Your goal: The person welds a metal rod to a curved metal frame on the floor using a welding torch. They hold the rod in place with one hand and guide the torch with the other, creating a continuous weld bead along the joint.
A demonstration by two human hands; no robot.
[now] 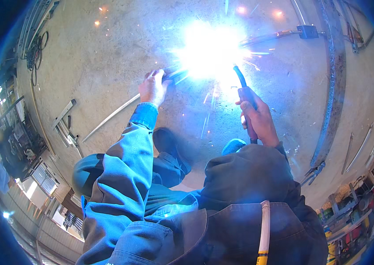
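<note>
My right hand (261, 118) is closed round the handle of a welding torch (241, 77), its bent black neck pointing up into a blinding white-blue arc (213, 51). Glare hides the torch tip and whatever lies under it. Sparks fly out on all sides. To the left of the arc, my left hand (154, 87) has its fingers closed on a metal bar (114, 115). Its pale length slants down to the lower left across the floor, and a dark end points into the glare. Another metal bar (269, 37) runs out of the glare to the right.
A dark blue block (307, 32) sits on the right-hand bar. Beyond it lies a long curved-looking steel beam (332, 88), with pliers (314, 172) near its lower end. Metal pieces (66, 126) lie at left, cables (34, 55) at far left. My knees and shoes are close below the arc.
</note>
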